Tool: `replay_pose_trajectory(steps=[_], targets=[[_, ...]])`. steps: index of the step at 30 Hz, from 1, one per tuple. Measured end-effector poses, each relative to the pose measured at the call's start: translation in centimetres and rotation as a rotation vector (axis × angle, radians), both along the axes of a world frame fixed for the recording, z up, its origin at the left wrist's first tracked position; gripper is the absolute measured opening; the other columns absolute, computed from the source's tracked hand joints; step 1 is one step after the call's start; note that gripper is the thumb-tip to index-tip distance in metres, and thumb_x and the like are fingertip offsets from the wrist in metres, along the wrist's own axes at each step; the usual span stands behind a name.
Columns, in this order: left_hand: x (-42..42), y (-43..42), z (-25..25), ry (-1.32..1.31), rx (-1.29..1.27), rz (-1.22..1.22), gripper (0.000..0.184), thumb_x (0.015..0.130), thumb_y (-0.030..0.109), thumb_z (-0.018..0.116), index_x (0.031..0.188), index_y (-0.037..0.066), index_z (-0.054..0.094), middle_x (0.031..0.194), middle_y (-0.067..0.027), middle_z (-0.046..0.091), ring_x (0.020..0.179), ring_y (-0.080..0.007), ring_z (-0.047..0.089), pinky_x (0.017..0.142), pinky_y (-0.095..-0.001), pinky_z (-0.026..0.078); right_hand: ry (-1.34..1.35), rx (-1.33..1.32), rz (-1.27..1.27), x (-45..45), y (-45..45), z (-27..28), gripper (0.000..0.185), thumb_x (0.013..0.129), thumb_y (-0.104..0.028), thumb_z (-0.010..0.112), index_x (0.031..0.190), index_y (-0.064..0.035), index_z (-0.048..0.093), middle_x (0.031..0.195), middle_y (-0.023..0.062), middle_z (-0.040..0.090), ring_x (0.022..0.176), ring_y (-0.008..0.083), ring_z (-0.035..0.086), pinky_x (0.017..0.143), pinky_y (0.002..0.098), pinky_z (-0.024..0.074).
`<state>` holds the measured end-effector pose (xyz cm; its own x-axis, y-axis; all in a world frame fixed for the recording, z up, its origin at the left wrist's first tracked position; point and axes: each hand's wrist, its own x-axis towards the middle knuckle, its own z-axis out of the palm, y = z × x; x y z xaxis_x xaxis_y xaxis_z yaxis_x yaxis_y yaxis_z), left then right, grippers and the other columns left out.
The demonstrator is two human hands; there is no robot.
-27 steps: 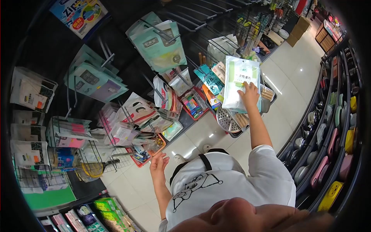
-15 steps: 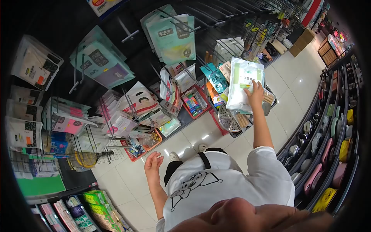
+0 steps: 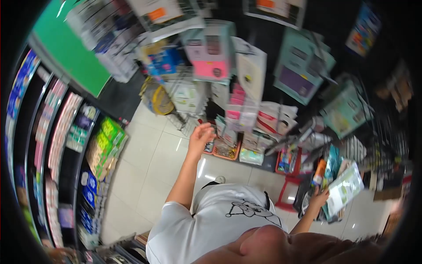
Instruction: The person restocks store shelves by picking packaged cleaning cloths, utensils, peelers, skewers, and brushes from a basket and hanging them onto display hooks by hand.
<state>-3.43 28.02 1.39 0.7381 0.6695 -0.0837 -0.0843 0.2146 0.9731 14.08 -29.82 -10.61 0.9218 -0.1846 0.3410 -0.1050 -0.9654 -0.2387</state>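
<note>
My left hand (image 3: 201, 137) is raised in front of the hanging stock, fingers apart and slightly bent, with nothing seen in it. Just beyond it are packets over an orange basket (image 3: 227, 151) of small goods; I cannot tell whether it touches any. At the right, my right hand (image 3: 320, 198) grips the left edge of a flat white-and-green plastic packet (image 3: 346, 190), which tilts over a loaded shopping basket (image 3: 305, 193). Beside the packet, an orange package (image 3: 319, 170) and a teal package (image 3: 332, 159) stick up from that load.
Mint-green packets (image 3: 303, 66) and a pink-labelled packet (image 3: 209, 55) hang from hooks ahead. A red stool-like object (image 3: 289, 193) stands on the tiled floor (image 3: 154, 167). Shelves with green packs (image 3: 107, 141) run along the left. A wire rack holds a yellow round item (image 3: 160, 101).
My view has swung left. My left hand has risen toward the hanging packets. My right hand has shifted from the packet's face to its edge, and the packet now tilts.
</note>
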Motion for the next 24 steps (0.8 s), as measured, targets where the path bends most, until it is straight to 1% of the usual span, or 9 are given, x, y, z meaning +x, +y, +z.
replay_pose_trajectory(steps=[4, 8, 12, 13, 14, 17, 20, 22, 24], targets=[[-1.7, 10.3, 4.4, -0.064, 0.177, 0.283, 0.034, 0.093, 0.015, 0.059, 0.125, 0.004, 0.052, 0.111, -0.0085, 0.062, 0.094, -0.0156, 0.062, 0.082, -0.0281, 0.051, 0.086, 0.191, 0.418, -3.6, 13.5, 2.3, 0.051, 0.082, -0.027, 0.07, 0.124, -0.0052, 0.05, 0.116, 0.0215, 0.052, 0.107, 0.043, 0.052, 0.086, 0.0506, 0.045], [-2.0, 20.1, 7.6, -0.197, 0.367, 0.45, 0.037, 0.092, 0.014, 0.062, 0.125, 0.002, 0.051, 0.115, -0.0097, 0.059, 0.101, -0.0162, 0.059, 0.085, -0.0284, 0.049, 0.221, 0.306, 0.636, -5.1, 25.0, 4.5, 0.046, 0.079, -0.018, 0.072, 0.118, -0.0054, 0.054, 0.114, 0.0181, 0.054, 0.107, 0.0407, 0.053, 0.085, 0.0482, 0.0454], [-1.2, 26.7, 10.5, -0.229, 0.506, 0.653, 0.049, 0.085, 0.014, 0.07, 0.126, -0.001, 0.049, 0.12, -0.0148, 0.057, 0.108, -0.0203, 0.056, 0.094, -0.0343, 0.045, 0.106, 0.245, 0.822, -7.4, 33.2, 6.8, 0.043, 0.078, -0.016, 0.072, 0.116, -0.0045, 0.055, 0.113, 0.0171, 0.055, 0.106, 0.039, 0.053, 0.085, 0.0468, 0.0442], [-1.2, 28.3, 10.7, -0.198, 0.511, 0.612, 0.064, 0.082, 0.02, 0.074, 0.134, 0.0, 0.041, 0.132, -0.0195, 0.049, 0.12, -0.0249, 0.05, 0.1, -0.0382, 0.042, 0.186, 0.285, 0.854, -7.9, 34.6, 6.9, 0.043, 0.078, -0.016, 0.072, 0.116, -0.0043, 0.055, 0.113, 0.0169, 0.055, 0.106, 0.0386, 0.053, 0.086, 0.0466, 0.0438], [-1.0, 29.6, 10.9, -0.198, 0.509, 0.617, 0.064, 0.082, 0.02, 0.074, 0.134, 0.0, 0.041, 0.132, -0.0195, 0.049, 0.12, -0.0249, 0.05, 0.1, -0.0382, 0.042, 0.269, 0.322, 0.885, -8.4, 35.7, 7.1, 0.043, 0.078, -0.015, 0.072, 0.116, -0.004, 0.055, 0.113, 0.0166, 0.055, 0.106, 0.0382, 0.053, 0.087, 0.0464, 0.0434], [0.2, 32.1, 11.2, -0.107, 0.611, 0.538, 0.093, 0.073, 0.03, 0.081, 0.142, -0.001, 0.027, 0.144, -0.0244, 0.035, 0.135, -0.0301, 0.035, 0.108, -0.0417, 0.033, 0.289, 0.283, 0.928, -9.8, 37.3, 6.2, 0.043, 0.077, -0.016, 0.072, 0.116, -0.0044, 0.056, 0.112, 0.0163, 0.055, 0.105, 0.0376, 0.054, 0.086, 0.0459, 0.044], [1.9, 34.6, 10.1, -0.049, 0.802, 0.484, 0.097, 0.07, 0.031, 0.084, 0.141, -0.004, 0.028, 0.141, -0.0252, 0.038, 0.132, -0.0305, 0.038, 0.107, -0.0396, 0.033, 0.373, 0.231, 0.928, -10.7, 37.6, 6.0, 0.044, 0.077, -0.017, 0.072, 0.117, -0.0052, 0.057, 0.112, 0.0163, 0.055, 0.105, 0.0372, 0.054, 0.086, 0.0459, 0.0443], [2.2, 34.1, 11.1, -0.062, 0.739, 0.429, 0.101, 0.066, 0.028, 0.086, 0.141, -0.006, 0.026, 0.138, -0.0247, 0.041, 0.128, -0.0298, 0.042, 0.106, -0.0371, 0.035, 0.419, 0.221, 0.904, -11.2, 38.0, 6.1, 0.044, 0.078, -0.018, 0.071, 0.118, -0.0057, 0.057, 0.112, 0.0164, 0.055, 0.106, 0.0373, 0.054, 0.086, 0.0466, 0.044], [2.3, 33.7, 11.8, -0.084, 0.728, 0.427, 0.093, 0.066, 0.023, 0.086, 0.137, -0.005, 0.033, 0.131, -0.0213, 0.048, 0.121, -0.0269, 0.048, 0.102, -0.0361, 0.039, 0.433, 0.189, 0.895, -11.5, 38.2, 5.8, 0.044, 0.079, -0.019, 0.071, 0.118, -0.0059, 0.057, 0.113, 0.0165, 0.055, 0.107, 0.0372, 0.054, 0.087, 0.0468, 0.0438]])
